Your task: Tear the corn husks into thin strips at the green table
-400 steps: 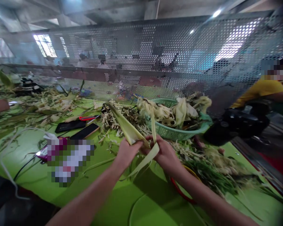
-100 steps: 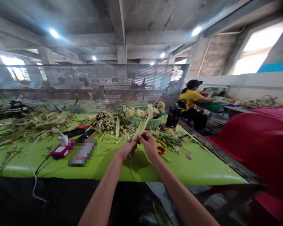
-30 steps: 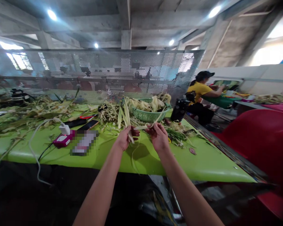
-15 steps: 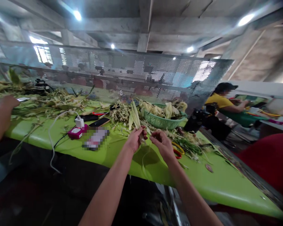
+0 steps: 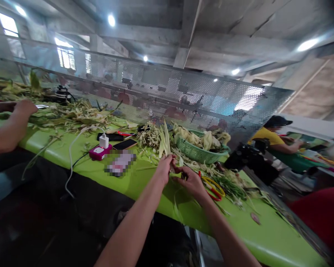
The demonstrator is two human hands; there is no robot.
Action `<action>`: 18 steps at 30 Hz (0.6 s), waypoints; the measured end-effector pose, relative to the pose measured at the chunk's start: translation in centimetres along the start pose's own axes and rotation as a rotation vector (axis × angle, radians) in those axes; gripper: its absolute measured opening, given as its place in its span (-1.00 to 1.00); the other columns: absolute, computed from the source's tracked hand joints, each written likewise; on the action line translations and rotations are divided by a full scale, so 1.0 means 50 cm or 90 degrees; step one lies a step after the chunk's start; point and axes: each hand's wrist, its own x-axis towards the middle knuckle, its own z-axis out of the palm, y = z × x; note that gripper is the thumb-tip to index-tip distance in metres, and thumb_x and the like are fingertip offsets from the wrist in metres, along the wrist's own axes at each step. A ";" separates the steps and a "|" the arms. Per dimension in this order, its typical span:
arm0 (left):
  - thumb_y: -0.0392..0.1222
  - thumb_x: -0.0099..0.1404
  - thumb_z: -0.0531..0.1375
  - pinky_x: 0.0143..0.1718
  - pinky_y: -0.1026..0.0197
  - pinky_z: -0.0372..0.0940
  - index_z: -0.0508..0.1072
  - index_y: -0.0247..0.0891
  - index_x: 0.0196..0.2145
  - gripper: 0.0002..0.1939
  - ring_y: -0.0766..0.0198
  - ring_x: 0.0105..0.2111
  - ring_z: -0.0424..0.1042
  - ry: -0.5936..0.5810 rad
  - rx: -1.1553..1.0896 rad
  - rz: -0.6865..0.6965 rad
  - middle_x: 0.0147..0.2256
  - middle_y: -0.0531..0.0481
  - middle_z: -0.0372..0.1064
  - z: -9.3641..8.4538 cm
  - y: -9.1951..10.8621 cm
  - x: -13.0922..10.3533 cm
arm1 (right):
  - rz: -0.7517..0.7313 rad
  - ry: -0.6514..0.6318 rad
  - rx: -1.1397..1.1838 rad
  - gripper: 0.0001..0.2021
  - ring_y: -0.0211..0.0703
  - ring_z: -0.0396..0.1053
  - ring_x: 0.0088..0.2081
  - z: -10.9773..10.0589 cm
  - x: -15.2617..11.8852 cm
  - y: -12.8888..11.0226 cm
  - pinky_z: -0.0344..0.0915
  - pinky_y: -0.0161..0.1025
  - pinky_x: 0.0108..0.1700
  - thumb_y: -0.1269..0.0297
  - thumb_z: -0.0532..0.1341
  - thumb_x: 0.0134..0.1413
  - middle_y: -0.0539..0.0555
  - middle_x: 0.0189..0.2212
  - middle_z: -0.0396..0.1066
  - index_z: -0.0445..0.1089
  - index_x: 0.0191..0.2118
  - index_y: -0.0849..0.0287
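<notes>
Pale corn husk strips (image 5: 164, 140) stand upright in my left hand (image 5: 164, 170), fanned out above its closed fingers. My right hand (image 5: 191, 182) is bent inward, its fingertips pinched together close by the lower end of the husks. What the right fingers pinch is too small to make out. Below the two hands a thin pale strand (image 5: 177, 210) hangs over the green tabletop (image 5: 144, 185). Scissors with red and yellow handles (image 5: 215, 187) lie just right of my right hand.
A green basket (image 5: 196, 150) holds more husks. Husk scraps (image 5: 83, 113) spread across the back left. A power strip (image 5: 100, 152) with a white charger and phones (image 5: 125, 144) lie to the left. A co-worker's arm (image 5: 12, 124) reaches in; another person (image 5: 272, 135) sits at right.
My view has tilted and shifted, so the scene sits further right. My right hand has come in closer to the left, its fingertips now by the husks' lower end.
</notes>
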 end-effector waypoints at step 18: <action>-0.03 -0.05 0.32 -0.72 0.39 -0.14 0.28 -0.25 -0.41 -0.65 0.52 -0.76 -0.07 0.214 0.060 0.154 -0.72 0.28 -0.08 -0.077 0.074 0.025 | 0.346 0.081 -0.220 -0.72 0.16 0.43 -0.30 0.121 0.312 0.028 0.22 -0.14 -0.32 0.07 0.32 -0.30 0.31 -0.48 0.48 0.43 -0.64 0.21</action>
